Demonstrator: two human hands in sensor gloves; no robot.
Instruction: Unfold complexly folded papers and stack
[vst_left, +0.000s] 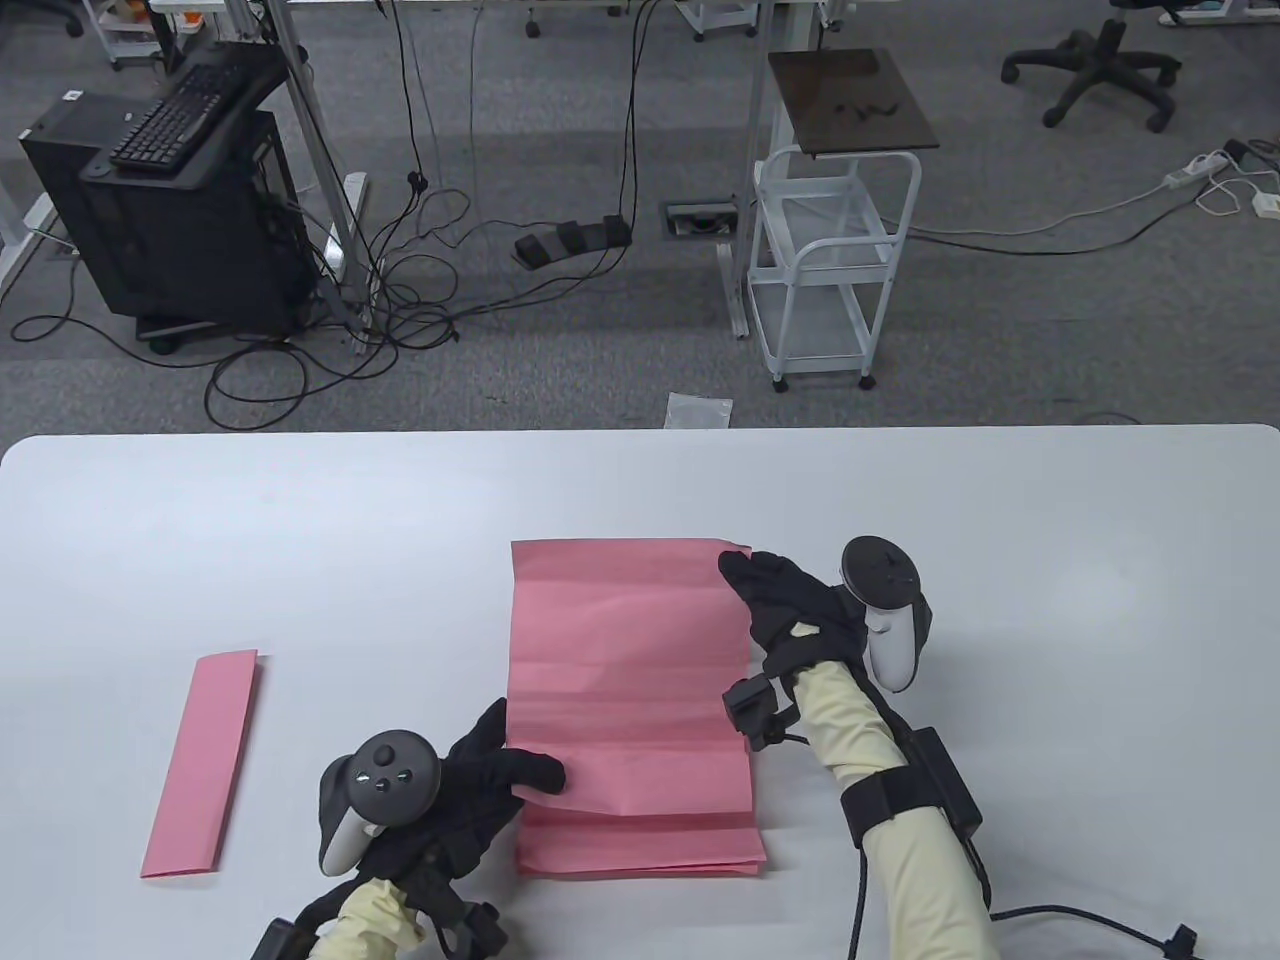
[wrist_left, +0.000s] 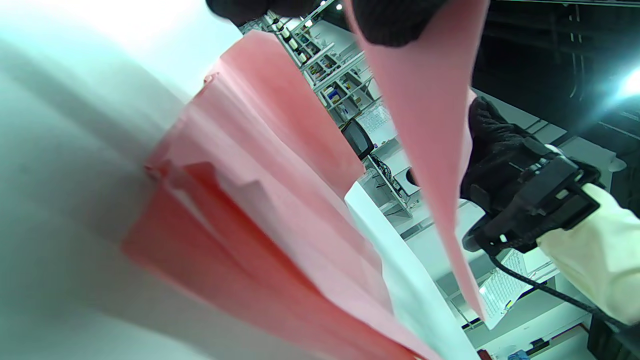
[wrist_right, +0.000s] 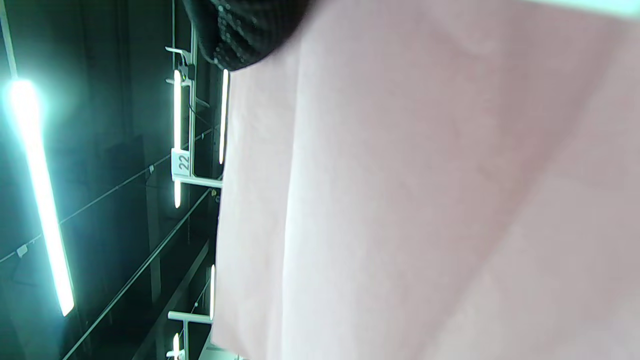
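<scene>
A creased pink sheet (vst_left: 625, 680) is spread open in the middle of the white table (vst_left: 300, 520), lifted a little above a stack of flat pink sheets (vst_left: 640, 848). My left hand (vst_left: 510, 765) pinches the sheet's near left edge, thumb on top. My right hand (vst_left: 765, 590) holds its far right corner. In the left wrist view the held sheet (wrist_left: 425, 120) hangs above the stack (wrist_left: 260, 225), with my right hand (wrist_left: 500, 150) beyond. The right wrist view is filled by the pink sheet (wrist_right: 425, 200). A folded pink strip (vst_left: 203, 762) lies on the left.
The table's far edge (vst_left: 640, 432) runs across the middle of the view. Beyond it the floor holds a white cart (vst_left: 830, 270), cables and a black computer stand (vst_left: 180, 200). A black cable (vst_left: 1080, 915) trails from my right arm.
</scene>
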